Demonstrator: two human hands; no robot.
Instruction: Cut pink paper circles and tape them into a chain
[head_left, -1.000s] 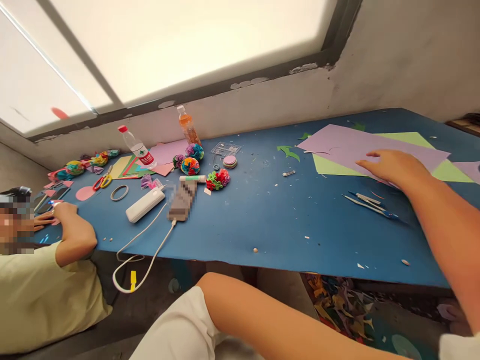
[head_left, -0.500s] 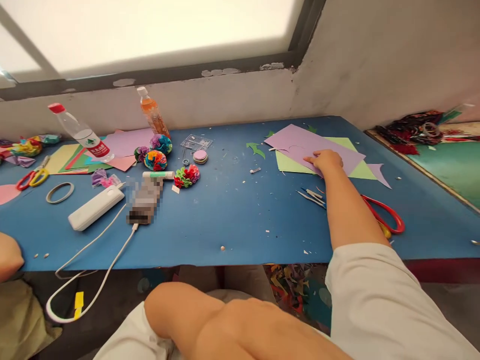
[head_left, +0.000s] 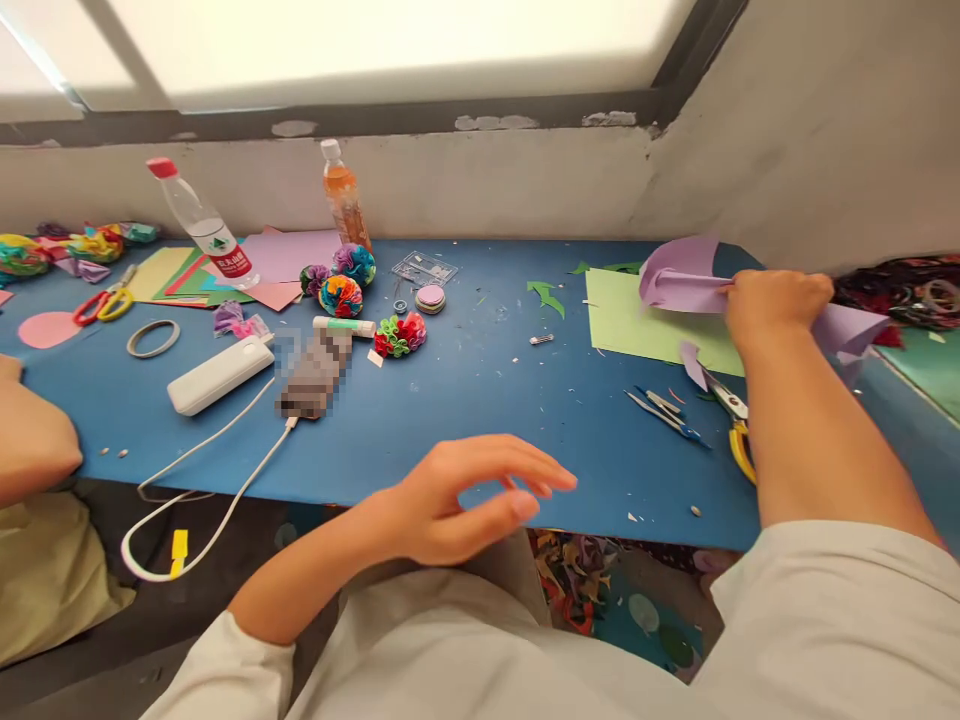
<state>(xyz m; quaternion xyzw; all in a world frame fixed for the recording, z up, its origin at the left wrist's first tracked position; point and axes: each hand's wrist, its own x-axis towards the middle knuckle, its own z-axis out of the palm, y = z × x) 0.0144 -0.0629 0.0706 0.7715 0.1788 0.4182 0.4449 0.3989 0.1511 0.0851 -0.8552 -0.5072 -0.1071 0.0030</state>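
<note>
My right hand (head_left: 780,303) is closed around a sheet of purple paper (head_left: 684,280), which bends and curls up on both sides of the fist. Beneath it, light green paper (head_left: 637,325) lies flat on the blue table (head_left: 465,410). A small purple scrap (head_left: 693,366) rests by the blades of yellow-handled scissors (head_left: 739,440), partly hidden by my right forearm. Blue-tipped tweezers (head_left: 667,415) lie just left of the scissors. My left hand (head_left: 469,500) hovers over the table's front edge, fingers loosely stretched and apart, holding nothing.
On the left stand a red-capped water bottle (head_left: 206,235) and an orange drink bottle (head_left: 346,205). Nearby are paper flowers (head_left: 341,296), a glue stick (head_left: 345,328), a phone (head_left: 315,375), a white power bank (head_left: 221,375) with a cable, and a tape roll (head_left: 153,339). Another person's arm (head_left: 34,430) rests at far left.
My right hand has gripped the purple paper and pulled it right and up off the green sheet. My left hand has risen from my lap to the table edge. The view has shifted right.
</note>
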